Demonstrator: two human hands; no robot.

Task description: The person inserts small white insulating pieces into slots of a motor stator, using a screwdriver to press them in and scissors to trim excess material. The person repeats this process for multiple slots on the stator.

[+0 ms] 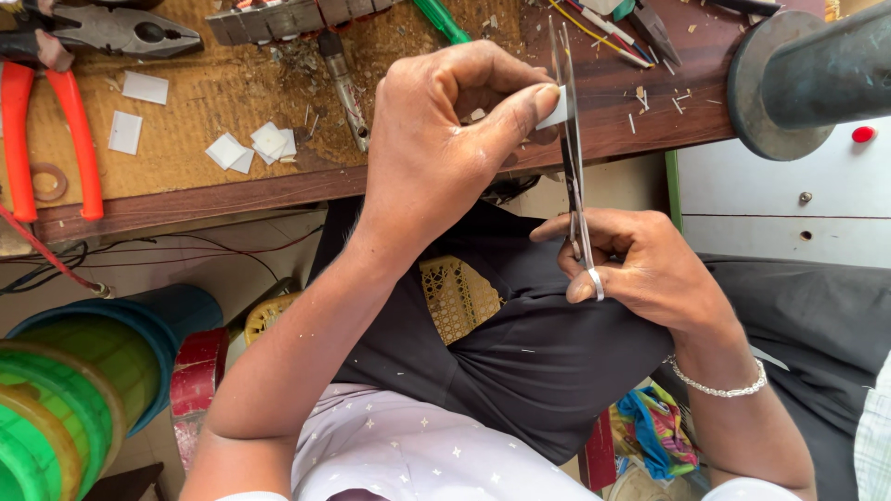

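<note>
Left hand (445,139) pinches a small white strip (554,109) between thumb and forefinger, holding it against the blades of the scissors (571,158) above the lap. Right hand (640,264) grips the scissors' handles, blades pointing up toward the workbench (213,199). Cut white pieces (255,147) and red-handled pliers (51,121) lie on the bench.

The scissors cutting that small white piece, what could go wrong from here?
1. The left hand pinches the small white piece right against the blades of the slim metal scissors, so a fingertip could get nicked.
2. The piece is tiny and held over the lap, past the edge of the wooden workbench; an offcut could drop to the floor.
3. The right hand grips low, so the long blades may wander.
</note>
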